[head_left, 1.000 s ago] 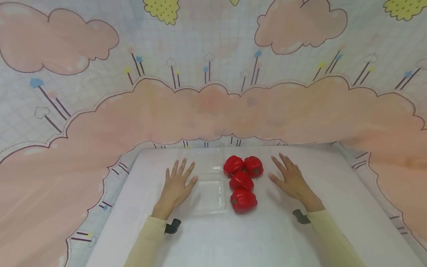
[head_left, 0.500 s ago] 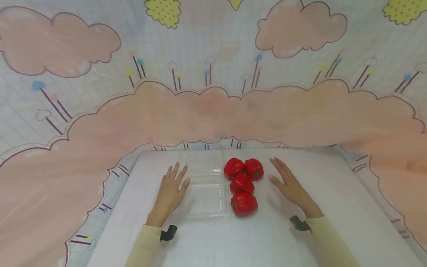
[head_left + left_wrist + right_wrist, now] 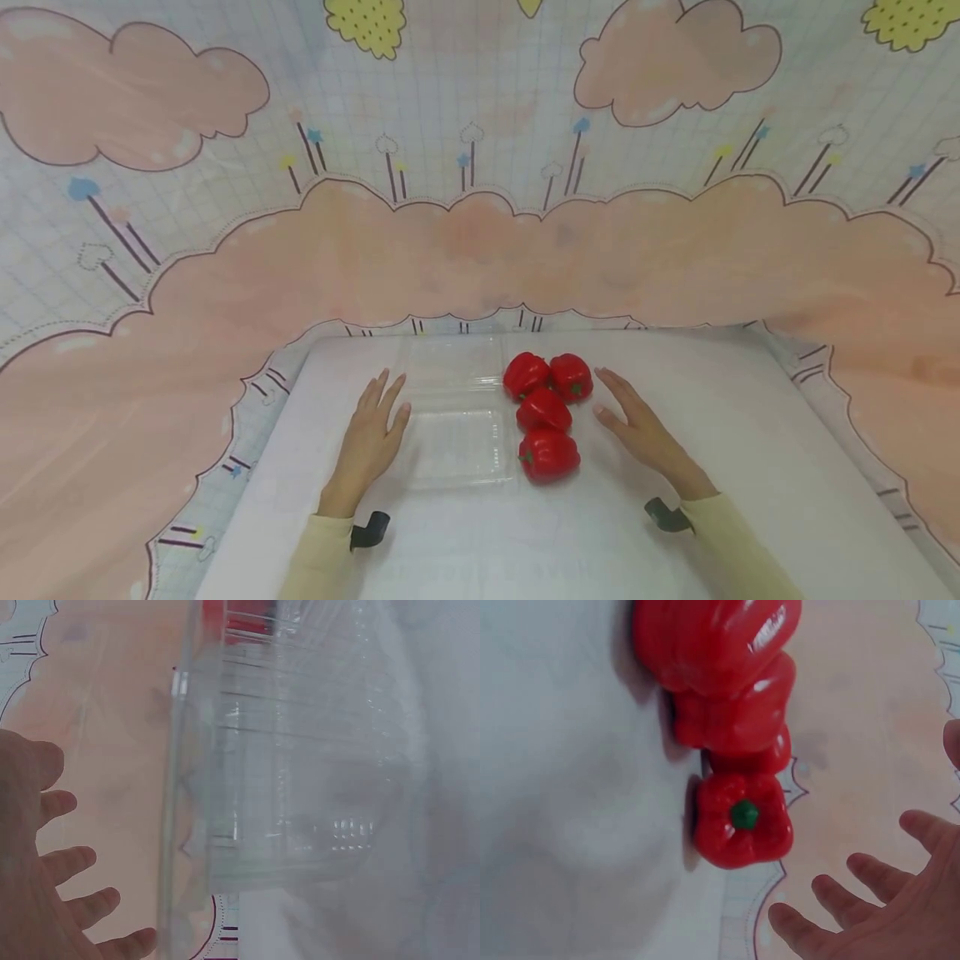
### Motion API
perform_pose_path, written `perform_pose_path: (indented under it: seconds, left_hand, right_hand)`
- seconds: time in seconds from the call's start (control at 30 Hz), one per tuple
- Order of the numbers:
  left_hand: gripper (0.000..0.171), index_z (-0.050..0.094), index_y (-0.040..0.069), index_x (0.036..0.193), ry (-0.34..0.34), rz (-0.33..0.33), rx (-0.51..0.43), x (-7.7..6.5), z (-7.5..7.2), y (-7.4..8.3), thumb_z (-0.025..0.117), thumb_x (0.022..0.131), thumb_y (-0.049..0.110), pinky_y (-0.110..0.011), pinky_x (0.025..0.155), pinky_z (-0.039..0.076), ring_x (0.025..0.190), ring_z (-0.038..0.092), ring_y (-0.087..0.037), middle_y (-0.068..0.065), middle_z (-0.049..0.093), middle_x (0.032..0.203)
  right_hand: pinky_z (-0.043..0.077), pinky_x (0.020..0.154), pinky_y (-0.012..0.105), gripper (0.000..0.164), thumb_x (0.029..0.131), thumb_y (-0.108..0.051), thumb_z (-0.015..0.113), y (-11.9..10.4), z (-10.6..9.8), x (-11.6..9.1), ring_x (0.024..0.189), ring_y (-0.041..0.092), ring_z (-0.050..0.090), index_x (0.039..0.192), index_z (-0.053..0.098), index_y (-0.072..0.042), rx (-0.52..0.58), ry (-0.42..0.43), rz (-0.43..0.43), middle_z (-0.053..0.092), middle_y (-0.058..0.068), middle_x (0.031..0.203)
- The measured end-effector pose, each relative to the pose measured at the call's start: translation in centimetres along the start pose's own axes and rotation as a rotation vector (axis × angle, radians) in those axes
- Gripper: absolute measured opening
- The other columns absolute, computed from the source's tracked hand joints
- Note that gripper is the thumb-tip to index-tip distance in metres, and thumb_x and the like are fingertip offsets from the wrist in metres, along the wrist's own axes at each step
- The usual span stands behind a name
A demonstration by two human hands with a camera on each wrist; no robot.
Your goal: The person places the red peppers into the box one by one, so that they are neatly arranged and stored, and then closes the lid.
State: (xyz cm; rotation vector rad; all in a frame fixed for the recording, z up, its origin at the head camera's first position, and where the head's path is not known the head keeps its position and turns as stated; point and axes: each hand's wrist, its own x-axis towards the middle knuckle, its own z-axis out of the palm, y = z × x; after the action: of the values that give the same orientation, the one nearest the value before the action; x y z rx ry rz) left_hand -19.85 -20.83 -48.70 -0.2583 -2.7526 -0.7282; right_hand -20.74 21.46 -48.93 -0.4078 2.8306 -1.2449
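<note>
Several red bell peppers lie in a cluster on the white table: a front one (image 3: 549,456), a middle one (image 3: 543,411), a back left one (image 3: 526,375) and a back right one (image 3: 572,377). To their left sits a clear plastic clamshell box (image 3: 457,446), its lid (image 3: 453,364) folded back flat behind it. My left hand (image 3: 367,442) hovers by the box's left side, fingers extended, holding nothing. Right of the peppers is my right hand (image 3: 648,437), also bare, fingers straight and thumb apart. A green-stemmed pepper (image 3: 742,817) faces the right wrist camera.
The white table (image 3: 757,433) reaches back to a patterned cloth backdrop (image 3: 570,258) with clouds. Black wrist mounts (image 3: 371,530) stick out from the cream sleeves (image 3: 318,558).
My left hand has drawn left and back toward me, away from the box. The right hand has shifted slightly left and nearer me, its spread fingers coming together. The peppers and box stay put.
</note>
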Motion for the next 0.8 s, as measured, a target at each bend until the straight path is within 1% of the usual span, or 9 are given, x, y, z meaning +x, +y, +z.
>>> perform_pose_path:
  seconds: [0.17, 0.23, 0.37, 0.53, 0.8]
  left_hand:
    - [0.052, 0.039, 0.014, 0.151, -0.009, -0.002, 0.005, -0.4, -0.1, -0.1, 0.046, 0.103, 0.032, -0.067, 0.112, 0.032, 0.147, 0.026, -0.044, -0.017, 0.027, 0.161]
    - [0.051, 0.04, 0.015, 0.151, -0.015, -0.003, 0.012, -0.5, 0.0, -0.2, 0.046, 0.103, 0.031, -0.067, 0.111, 0.034, 0.146, 0.026, -0.044, -0.017, 0.027, 0.161]
    - [0.051, 0.04, 0.016, 0.151, -0.031, -0.009, 0.032, -0.8, -0.1, -0.5, 0.046, 0.102, 0.03, -0.066, 0.108, 0.037, 0.146, 0.028, -0.043, -0.017, 0.027, 0.161]
    - [0.053, 0.037, 0.017, 0.152, -0.069, -0.046, 0.042, -1.0, -0.1, -1.1, 0.047, 0.102, 0.031, -0.066, 0.104, 0.042, 0.144, 0.032, -0.043, -0.016, 0.026, 0.161]
    - [0.057, 0.035, 0.018, 0.153, -0.12, -0.102, 0.057, -1.2, -0.1, -2.2, 0.05, 0.1, 0.034, -0.066, 0.095, 0.049, 0.139, 0.039, -0.046, -0.015, 0.025, 0.162]
  right_hand:
    - [0.033, 0.113, 0.065, 0.065, 0.1, -0.032, 0.053, -0.1, 0.7, -0.3, 0.145, 0.042, 0.028, 0.156, 0.025, -0.015, 0.098, -0.015, 0.005, 0.026, 0.017, 0.161]
    - [0.035, 0.113, 0.062, 0.065, 0.099, -0.032, 0.054, -0.1, 1.0, -0.4, 0.144, 0.042, 0.031, 0.155, 0.026, -0.014, 0.12, -0.025, 0.01, 0.028, 0.016, 0.16]
    - [0.036, 0.112, 0.062, 0.069, 0.097, -0.033, 0.057, -0.2, 1.7, -0.6, 0.143, 0.042, 0.032, 0.155, 0.026, -0.015, 0.138, -0.048, 0.02, 0.029, 0.016, 0.159]
    - [0.04, 0.11, 0.062, 0.071, 0.094, -0.028, 0.062, -0.4, 2.5, -0.9, 0.141, 0.042, 0.036, 0.155, 0.028, -0.017, 0.142, -0.064, 0.027, 0.033, 0.016, 0.156]
    - [0.046, 0.108, 0.057, 0.077, 0.087, -0.033, 0.07, -0.4, 3.9, -1.2, 0.139, 0.039, 0.039, 0.153, 0.031, -0.023, 0.176, -0.096, 0.049, 0.037, 0.013, 0.154]
